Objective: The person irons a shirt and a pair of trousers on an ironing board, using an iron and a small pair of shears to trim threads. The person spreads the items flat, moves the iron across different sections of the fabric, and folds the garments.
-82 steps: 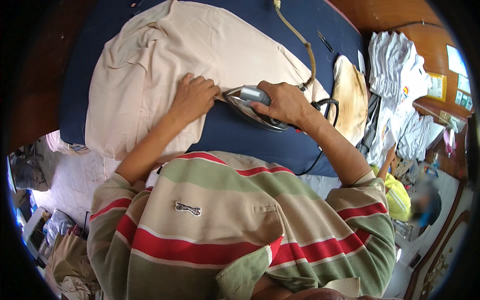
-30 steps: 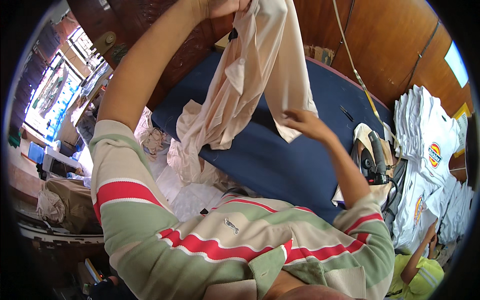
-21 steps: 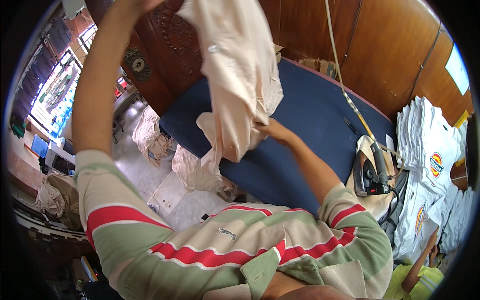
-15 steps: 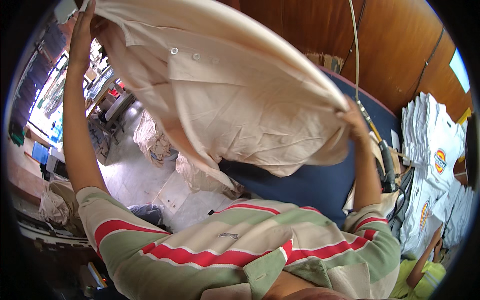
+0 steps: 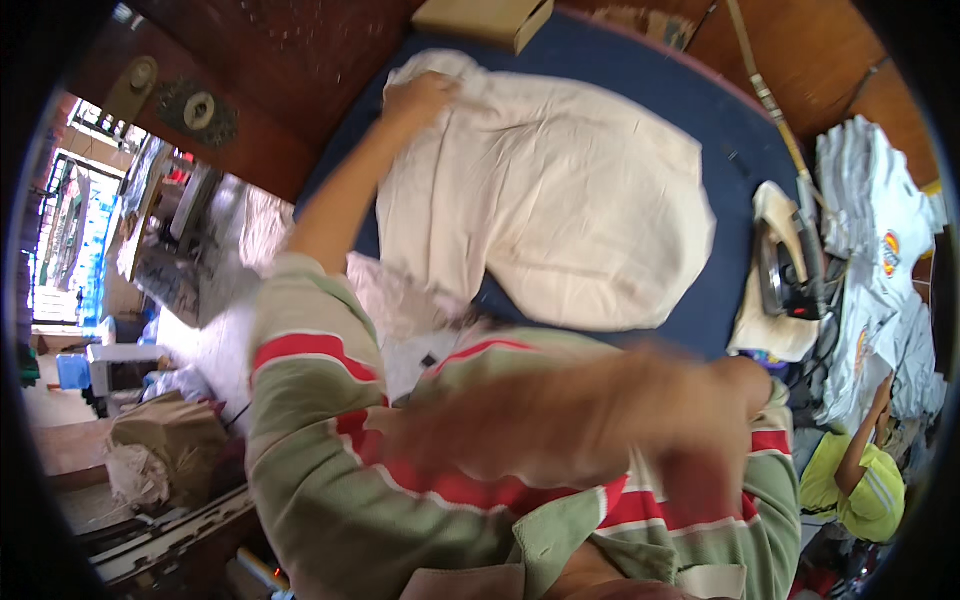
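One head view is showing the whole scene from above. A cream-coloured cotton garment (image 5: 545,215) is lying spread out on the dark blue padded counter (image 5: 735,150), and it is covering most of the counter's middle. The left hand (image 5: 420,98) is reaching far forward to the garment's top left corner; its fingers are closing on the cloth there and are holding that corner. The right hand (image 5: 690,450) is hanging much nearer to the camera, in front of the person's green and cream shirt with red stripes (image 5: 330,430). It is very blurred, so I cannot tell if its fingers are wide or narrow, and it is not touching the garment.

At the right edge of the counter a dark electric iron (image 5: 785,280) is resting on a pale folded cloth pad (image 5: 765,335), well apart from both hands. Further right, a stack of white printed T-shirts (image 5: 875,230) is lying beside the counter. A brown cardboard box (image 5: 485,18) is standing at the far edge of the counter. Another person in a yellow-green shirt (image 5: 870,485) is sitting at the lower right.
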`<state>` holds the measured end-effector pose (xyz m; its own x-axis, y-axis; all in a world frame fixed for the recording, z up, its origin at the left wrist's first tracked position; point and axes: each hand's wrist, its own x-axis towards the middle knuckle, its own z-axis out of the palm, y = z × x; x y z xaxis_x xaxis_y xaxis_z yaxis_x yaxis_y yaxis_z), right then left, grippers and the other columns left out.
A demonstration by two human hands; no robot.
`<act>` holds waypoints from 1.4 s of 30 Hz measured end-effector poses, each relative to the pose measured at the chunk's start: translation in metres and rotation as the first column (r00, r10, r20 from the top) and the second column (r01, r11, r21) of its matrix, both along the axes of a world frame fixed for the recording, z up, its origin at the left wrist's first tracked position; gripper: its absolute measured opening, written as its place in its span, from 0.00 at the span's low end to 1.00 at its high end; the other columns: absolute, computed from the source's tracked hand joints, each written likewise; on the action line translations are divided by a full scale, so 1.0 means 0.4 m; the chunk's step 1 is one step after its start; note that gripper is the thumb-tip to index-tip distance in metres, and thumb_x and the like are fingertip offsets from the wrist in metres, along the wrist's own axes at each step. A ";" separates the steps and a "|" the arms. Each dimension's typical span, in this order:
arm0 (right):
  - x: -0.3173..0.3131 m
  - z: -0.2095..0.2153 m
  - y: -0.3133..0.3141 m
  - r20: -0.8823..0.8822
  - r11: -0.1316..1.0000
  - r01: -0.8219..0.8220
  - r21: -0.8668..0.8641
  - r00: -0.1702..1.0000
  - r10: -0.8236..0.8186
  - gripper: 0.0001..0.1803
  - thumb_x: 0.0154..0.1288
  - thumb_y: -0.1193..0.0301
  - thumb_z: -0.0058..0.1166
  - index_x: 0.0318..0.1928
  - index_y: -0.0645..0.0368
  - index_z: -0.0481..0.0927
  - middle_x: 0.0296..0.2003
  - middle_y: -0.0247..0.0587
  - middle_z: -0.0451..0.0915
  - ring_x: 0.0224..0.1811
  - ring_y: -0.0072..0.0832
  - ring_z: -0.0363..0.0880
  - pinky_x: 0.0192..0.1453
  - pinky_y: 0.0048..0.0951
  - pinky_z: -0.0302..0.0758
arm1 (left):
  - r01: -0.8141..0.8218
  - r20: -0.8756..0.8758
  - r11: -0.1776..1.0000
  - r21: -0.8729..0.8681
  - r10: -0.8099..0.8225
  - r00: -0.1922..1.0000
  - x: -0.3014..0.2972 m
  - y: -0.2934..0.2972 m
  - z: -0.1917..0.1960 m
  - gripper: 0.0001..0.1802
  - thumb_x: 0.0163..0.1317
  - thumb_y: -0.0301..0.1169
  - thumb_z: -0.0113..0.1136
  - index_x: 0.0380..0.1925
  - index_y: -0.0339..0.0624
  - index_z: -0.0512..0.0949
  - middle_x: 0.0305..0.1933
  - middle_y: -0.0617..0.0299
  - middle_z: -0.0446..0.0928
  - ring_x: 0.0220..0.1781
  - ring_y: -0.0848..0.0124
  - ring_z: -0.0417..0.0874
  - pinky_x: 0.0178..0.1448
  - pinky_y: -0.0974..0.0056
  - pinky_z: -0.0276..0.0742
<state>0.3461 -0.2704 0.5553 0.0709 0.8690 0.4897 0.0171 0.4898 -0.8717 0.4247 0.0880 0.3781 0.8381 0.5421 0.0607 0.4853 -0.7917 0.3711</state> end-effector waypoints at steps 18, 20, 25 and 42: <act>-0.229 0.001 0.201 -0.740 0.852 -0.271 0.448 0.424 0.523 0.13 0.56 0.64 0.59 0.31 0.62 0.79 0.30 0.47 0.78 0.27 0.24 0.77 0.28 0.19 0.74 | -0.485 0.221 0.862 0.146 0.449 0.866 -0.280 -0.084 -0.276 0.24 0.52 0.45 0.57 0.49 0.51 0.73 0.49 0.60 0.74 0.53 0.61 0.72 0.56 0.40 0.56; -0.251 0.003 0.217 -0.840 0.909 -0.114 0.401 0.351 0.414 0.13 0.55 0.63 0.60 0.29 0.62 0.80 0.28 0.47 0.79 0.24 0.23 0.77 0.25 0.18 0.75 | -0.463 0.165 0.875 0.144 0.440 0.883 -0.257 -0.057 -0.290 0.24 0.51 0.44 0.56 0.49 0.52 0.73 0.49 0.59 0.74 0.53 0.60 0.72 0.57 0.40 0.56; -0.235 0.011 0.260 -0.844 0.860 -0.201 0.470 0.186 0.504 0.11 0.54 0.67 0.58 0.28 0.63 0.77 0.31 0.48 0.77 0.26 0.25 0.77 0.27 0.19 0.75 | -0.327 0.245 0.897 0.296 0.260 0.934 -0.219 -0.012 -0.355 0.25 0.50 0.40 0.55 0.52 0.62 0.74 0.47 0.58 0.73 0.52 0.57 0.72 0.57 0.43 0.57; 0.067 -0.083 0.280 -0.015 0.799 -0.591 -0.113 0.805 0.593 0.24 0.59 0.65 0.54 0.55 0.59 0.67 0.54 0.50 0.68 0.55 0.36 0.66 0.57 0.32 0.62 | -0.482 0.004 0.854 0.194 0.491 0.871 -0.377 0.307 -0.333 0.17 0.55 0.38 0.53 0.45 0.52 0.73 0.47 0.60 0.73 0.55 0.61 0.71 0.56 0.47 0.63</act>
